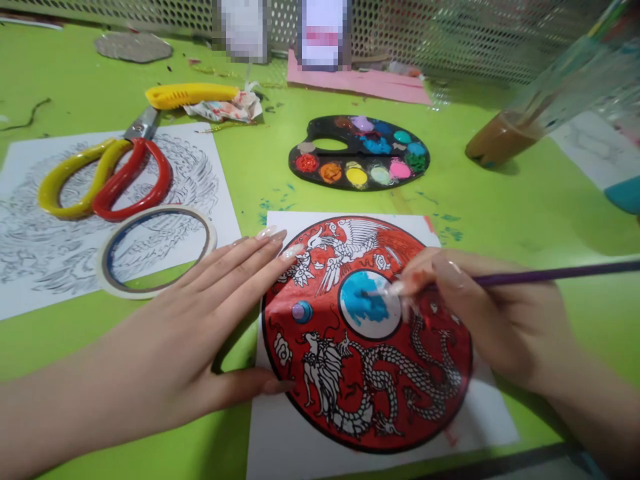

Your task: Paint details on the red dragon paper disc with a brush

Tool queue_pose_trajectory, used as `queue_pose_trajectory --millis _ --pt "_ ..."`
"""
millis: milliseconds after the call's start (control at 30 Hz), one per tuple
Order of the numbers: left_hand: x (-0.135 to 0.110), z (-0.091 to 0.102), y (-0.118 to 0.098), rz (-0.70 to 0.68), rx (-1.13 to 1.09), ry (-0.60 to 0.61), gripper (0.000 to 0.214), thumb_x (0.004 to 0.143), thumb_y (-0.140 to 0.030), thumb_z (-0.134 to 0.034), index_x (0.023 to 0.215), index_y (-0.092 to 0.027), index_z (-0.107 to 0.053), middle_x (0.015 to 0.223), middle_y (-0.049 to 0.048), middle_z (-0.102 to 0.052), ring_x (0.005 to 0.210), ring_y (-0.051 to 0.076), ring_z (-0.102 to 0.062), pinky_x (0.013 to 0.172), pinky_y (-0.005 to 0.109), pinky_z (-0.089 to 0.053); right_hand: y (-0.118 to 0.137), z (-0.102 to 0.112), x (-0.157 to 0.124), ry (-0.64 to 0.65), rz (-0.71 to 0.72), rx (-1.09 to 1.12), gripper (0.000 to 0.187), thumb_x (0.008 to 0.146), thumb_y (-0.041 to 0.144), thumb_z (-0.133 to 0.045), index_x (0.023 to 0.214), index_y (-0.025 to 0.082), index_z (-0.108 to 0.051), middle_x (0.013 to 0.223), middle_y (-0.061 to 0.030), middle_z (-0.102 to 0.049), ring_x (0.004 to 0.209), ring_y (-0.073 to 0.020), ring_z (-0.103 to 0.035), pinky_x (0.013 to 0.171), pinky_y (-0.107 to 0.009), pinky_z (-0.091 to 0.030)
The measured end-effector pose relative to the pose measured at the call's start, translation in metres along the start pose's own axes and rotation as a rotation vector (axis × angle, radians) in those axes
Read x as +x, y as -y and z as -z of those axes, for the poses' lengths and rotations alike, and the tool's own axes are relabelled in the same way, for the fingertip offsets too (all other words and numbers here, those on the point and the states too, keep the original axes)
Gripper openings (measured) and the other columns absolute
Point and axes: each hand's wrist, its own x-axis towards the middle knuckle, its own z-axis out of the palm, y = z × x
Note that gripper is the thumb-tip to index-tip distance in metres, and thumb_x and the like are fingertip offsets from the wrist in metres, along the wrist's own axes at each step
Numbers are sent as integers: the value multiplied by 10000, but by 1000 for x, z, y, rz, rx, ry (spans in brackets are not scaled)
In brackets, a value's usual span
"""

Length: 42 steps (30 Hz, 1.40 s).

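Note:
A sheet of paper (280, 440) with a round red dragon-and-phoenix picture (320, 313) lies in front of me. Blue paint partly covers the white circle (367, 305) at its centre. My right hand (493, 313) pinches a purple-handled paintbrush (565, 273), its tip on that blue patch. My left hand (215, 300) lies flat with fingers stretched over the left edge of the sheet. On the picture's left part is a small blue and lilac spot (303, 311); whether it is an object or paint I cannot tell. Behind the sheet sits a black paint palette (359, 153) with several colours.
At left, scissors (107, 180) and a tape roll (159, 290) rest on a line-drawn sheet (200, 150). Beyond them lies a yellow cutter (193, 97). A cup of brown water (500, 140) stands at back right. A perforated metal panel (415, 37) borders the green table's back.

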Motion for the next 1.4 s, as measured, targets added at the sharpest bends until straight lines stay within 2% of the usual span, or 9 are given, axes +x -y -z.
queue_pose_trajectory --millis 333,567,700,800,933,1133,1233,1333,1400 --pt "0 -3 6 -82 16 -21 809 918 -654 -403 1566 -280 -96 1624 11 -194 1448 316 -324 1175 492 -360 2 0 0 -1 -61 15 257 1021 313 -470 839 304 -651 786 69 -666 704 -67 -615 644 -139 -487" --pt "0 -1 5 -49 43 -24 771 933 -656 -341 1565 -285 -99 1625 -22 -178 1454 287 -320 1190 463 -337 1 3 0 -24 -63 4 270 1024 340 -460 841 306 -655 766 67 -652 679 -58 -601 609 -131 -469" --pt "-1 -1 9 -105 79 -19 827 913 -645 -396 1568 -237 -99 1627 7 -166 1440 312 -344 1159 482 -378 2 6 -2 -9 -77 23 309 1029 348 -440 802 293 -641 709 62 -632 585 -61 -565 507 -154 -429" --pt "-2 0 7 -85 77 -3 809 925 -643 -370 1568 -252 -74 1630 -7 -146 1454 296 -319 1169 477 -366 3 7 -1 -34 -72 15 279 1030 358 -440 847 298 -642 735 64 -637 627 -54 -584 563 -143 -452" --pt "-1 0 3 -4 57 10 738 950 -642 -291 1563 -303 -59 1629 -36 -154 1471 264 -287 1196 470 -325 2 6 1 36 -90 47 324 1033 359 -425 789 285 -624 630 64 -581 532 -59 -538 470 -159 -405" --pt "1 -2 10 -89 12 -29 838 901 -656 -434 1567 -286 -85 1622 5 -200 1432 327 -353 1172 493 -356 1 6 1 47 -41 7 286 1024 364 -443 836 293 -647 772 50 -647 675 -74 -605 591 -167 -472" --pt "1 -2 8 -49 -10 -25 786 915 -632 -414 1563 -320 -95 1617 -6 -219 1430 319 -359 1179 492 -350 1 7 -2 26 -51 88 300 1029 339 -433 827 289 -650 725 43 -620 602 -83 -577 535 -195 -453" --pt "0 -1 3 4 -21 -3 754 928 -627 -389 1558 -346 -83 1621 -26 -203 1453 293 -321 1200 480 -321 1 8 -3 -4 -51 103 253 1025 319 -452 890 288 -664 820 34 -654 736 -92 -618 655 -192 -491" --pt "0 -1 1 11 -14 7 753 932 -632 -375 1558 -341 -73 1625 -29 -186 1469 276 -289 1211 470 -302 1 8 -3 43 -70 97 268 1025 313 -450 858 277 -656 806 35 -649 705 -83 -604 622 -184 -480"
